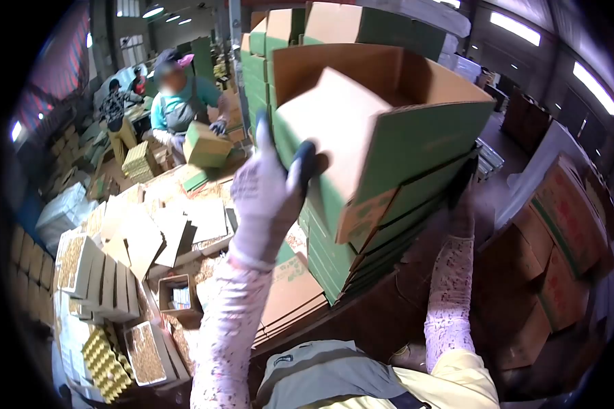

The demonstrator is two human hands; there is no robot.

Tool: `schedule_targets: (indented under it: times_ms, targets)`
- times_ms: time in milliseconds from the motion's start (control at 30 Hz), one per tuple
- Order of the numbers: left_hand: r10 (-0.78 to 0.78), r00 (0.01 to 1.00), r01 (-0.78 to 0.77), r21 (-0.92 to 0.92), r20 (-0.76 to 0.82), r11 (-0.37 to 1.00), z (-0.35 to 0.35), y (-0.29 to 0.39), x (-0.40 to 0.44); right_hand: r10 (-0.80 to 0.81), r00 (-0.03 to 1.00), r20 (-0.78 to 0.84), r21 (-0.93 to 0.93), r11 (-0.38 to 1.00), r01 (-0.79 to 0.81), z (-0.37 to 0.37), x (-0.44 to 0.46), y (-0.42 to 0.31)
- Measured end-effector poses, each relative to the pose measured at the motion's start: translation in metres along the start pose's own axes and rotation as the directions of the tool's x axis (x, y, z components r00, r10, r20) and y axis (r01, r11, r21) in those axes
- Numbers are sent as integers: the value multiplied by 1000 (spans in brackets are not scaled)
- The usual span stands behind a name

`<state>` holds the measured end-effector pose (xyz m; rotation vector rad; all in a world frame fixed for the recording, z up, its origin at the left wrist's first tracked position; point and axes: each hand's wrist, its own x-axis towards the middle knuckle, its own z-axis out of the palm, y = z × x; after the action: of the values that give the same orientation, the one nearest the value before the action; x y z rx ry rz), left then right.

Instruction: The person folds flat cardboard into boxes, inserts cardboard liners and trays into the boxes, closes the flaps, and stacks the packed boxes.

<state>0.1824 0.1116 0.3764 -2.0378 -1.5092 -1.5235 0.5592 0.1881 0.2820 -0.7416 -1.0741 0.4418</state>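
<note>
A tall stack of green and brown cardboard boxes [416, 198] stands in front of me, its top box open upward. My left hand [269, 187], in a pale glove with dark fingertips, is raised at the near left corner of the top box, fingers apart. Whether it touches the box cannot be made out. My right hand [462, 194] is at the right side of the stack, blurred and dark, its fingers hidden against the boxes. Below my left hand lie flat brown cardboard sheets [293, 296].
A person [177, 102] across the table holds a green and yellow box [207, 145]. Others stand behind. White trays [147, 351], yellow egg trays [106, 361] and a small open box [177, 293] are at left. Printed cartons [569, 218] lean at right.
</note>
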Motion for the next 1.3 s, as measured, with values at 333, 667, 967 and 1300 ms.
schedule_targets:
  times_ms: [333,667,967,1300]
  targets:
    - [-20,986,127,-674,164,728,52,6,-4,-105,994,-17,-323,942,94,-3,-30,-18]
    - [-554,339,75,565,761,822,-54,-228,-431,-328,546,771,-30,838,546,115,-255,-59]
    - [-244,565,17,285,788,958,-157,-185,-234,872,319,372,-207,413,-887,255,-315,78]
    - [-564,367,809,46,740,586,-140,-305,-268,547,759,352,-395,823,-409,270,-278,95]
